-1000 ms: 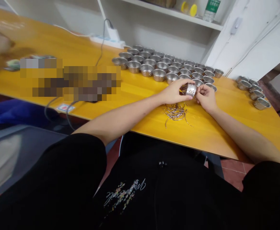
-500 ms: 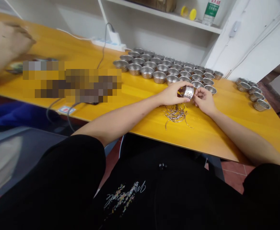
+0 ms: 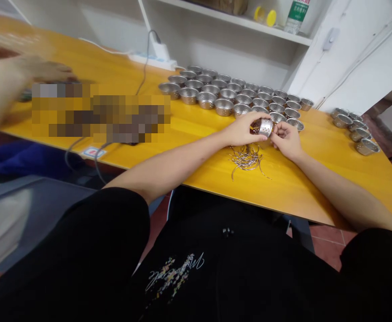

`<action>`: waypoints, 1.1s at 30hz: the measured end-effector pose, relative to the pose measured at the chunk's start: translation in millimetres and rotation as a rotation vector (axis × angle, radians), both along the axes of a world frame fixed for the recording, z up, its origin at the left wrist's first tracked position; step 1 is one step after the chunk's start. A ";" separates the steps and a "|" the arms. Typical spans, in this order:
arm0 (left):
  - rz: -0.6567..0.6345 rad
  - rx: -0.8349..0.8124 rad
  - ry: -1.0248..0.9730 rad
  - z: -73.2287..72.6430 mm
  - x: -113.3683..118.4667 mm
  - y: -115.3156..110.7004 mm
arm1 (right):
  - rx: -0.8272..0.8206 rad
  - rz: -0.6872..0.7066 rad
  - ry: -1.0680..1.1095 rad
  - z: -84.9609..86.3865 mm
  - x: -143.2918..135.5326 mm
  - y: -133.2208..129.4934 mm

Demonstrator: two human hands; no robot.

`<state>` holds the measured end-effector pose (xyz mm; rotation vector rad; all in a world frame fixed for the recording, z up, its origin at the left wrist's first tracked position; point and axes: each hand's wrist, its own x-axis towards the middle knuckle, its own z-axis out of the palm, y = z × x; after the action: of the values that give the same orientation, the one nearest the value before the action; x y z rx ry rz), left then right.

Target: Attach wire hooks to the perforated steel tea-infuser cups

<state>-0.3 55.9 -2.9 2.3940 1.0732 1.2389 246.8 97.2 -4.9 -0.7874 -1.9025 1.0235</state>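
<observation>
My left hand [image 3: 246,129] grips a small perforated metal cup [image 3: 266,127], tilted on its side above the table, with thumb below and fingers over the top. At the cup's right edge, my right hand [image 3: 286,139] is closed in a pinch; whatever lies between its fingertips is too small to make out. Just below the hands, a loose heap of thin curved metal wires [image 3: 248,158] lies on the table. Rows of similar perforated metal cups [image 3: 223,107] stand right behind my hands.
A smaller group of cups [image 3: 367,146] stands at the table's right end. A white power strip [image 3: 152,61] with cables lies along the back. To the left, another person's hand [image 3: 44,69] is over the yellow table [image 3: 202,167], beside a blurred-out area. A bottle [image 3: 296,18] stands on the shelf.
The other person's hand on the left has moved right and lower. My own hands and the cup stay nearly in place.
</observation>
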 end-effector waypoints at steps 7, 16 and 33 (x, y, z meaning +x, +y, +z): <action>-0.007 0.031 0.011 -2.3 -3.8 1.0 | 0.007 0.064 -0.044 1.6 0.5 -7.3; -0.126 -0.048 0.024 2.3 9.1 -10.1 | -0.022 0.022 -0.001 -3.7 0.3 4.2; 0.018 0.014 0.011 -5.3 -1.7 6.3 | 0.015 0.062 -0.051 0.4 2.6 -6.8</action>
<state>-1.9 62.2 -8.2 2.4095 1.0951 1.2450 249.4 90.3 -4.5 -0.7569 -1.9868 1.0345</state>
